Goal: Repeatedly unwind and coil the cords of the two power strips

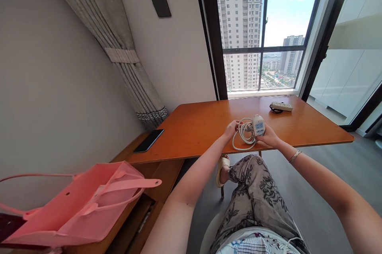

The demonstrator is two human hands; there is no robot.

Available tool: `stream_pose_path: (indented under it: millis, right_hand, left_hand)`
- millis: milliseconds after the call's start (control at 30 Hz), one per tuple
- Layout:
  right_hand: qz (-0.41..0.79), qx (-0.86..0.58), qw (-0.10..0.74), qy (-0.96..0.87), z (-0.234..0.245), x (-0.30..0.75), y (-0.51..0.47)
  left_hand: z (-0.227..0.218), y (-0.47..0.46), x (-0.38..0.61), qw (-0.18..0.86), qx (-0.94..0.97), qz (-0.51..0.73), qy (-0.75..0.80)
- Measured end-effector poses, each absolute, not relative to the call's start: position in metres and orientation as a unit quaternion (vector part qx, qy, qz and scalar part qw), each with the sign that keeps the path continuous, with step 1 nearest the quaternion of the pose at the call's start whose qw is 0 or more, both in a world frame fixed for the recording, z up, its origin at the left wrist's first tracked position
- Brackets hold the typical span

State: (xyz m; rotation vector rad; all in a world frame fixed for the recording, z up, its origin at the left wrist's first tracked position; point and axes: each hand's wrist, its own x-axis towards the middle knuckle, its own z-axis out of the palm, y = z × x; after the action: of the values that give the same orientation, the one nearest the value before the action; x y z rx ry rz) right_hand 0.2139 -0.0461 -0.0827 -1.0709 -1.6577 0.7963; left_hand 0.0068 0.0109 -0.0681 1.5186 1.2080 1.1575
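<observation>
Near the front edge of the wooden table, my right hand point(269, 136) is closed around the side of a small white power strip point(258, 125) with blue-grey sockets. Its white cord point(243, 132) is looped into a loose coil just left of it, with a lower loop hanging by the table edge. My left hand point(231, 130) grips the coil's left side between its fingers. Farther back on the right lies a second, cream power strip point(281, 106) with a black cord bundled beside it.
A dark tablet-like slab point(149, 140) lies at the left end of the table point(191, 126). A pink bag point(89, 206) stands on a wooden cabinet at lower left. A window point(262, 31) is behind the table. My legs point(253, 198) are below its front edge.
</observation>
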Motion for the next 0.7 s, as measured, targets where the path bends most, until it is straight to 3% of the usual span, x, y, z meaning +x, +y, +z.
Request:
stream_pose_path:
  millis: [400, 533, 700]
  right_hand:
    - [0.347, -0.474, 0.579, -0.566, -0.088, 0.230, -0.036]
    - [0.364, -0.478, 0.615, -0.511, -0.086, 0.234, -0.034]
    - [0.304, -0.492, 0.663, -0.476, -0.082, 0.253, -0.029]
  left_hand:
    - [-0.080, 0.005, -0.030, 0.520, 0.600, 0.379, 0.475]
    - [-0.082, 0.009, -0.042, 0.508, 0.600, 0.383, 0.485]
    - [-0.072, 0.019, -0.072, 0.478, 0.591, 0.382, 0.524]
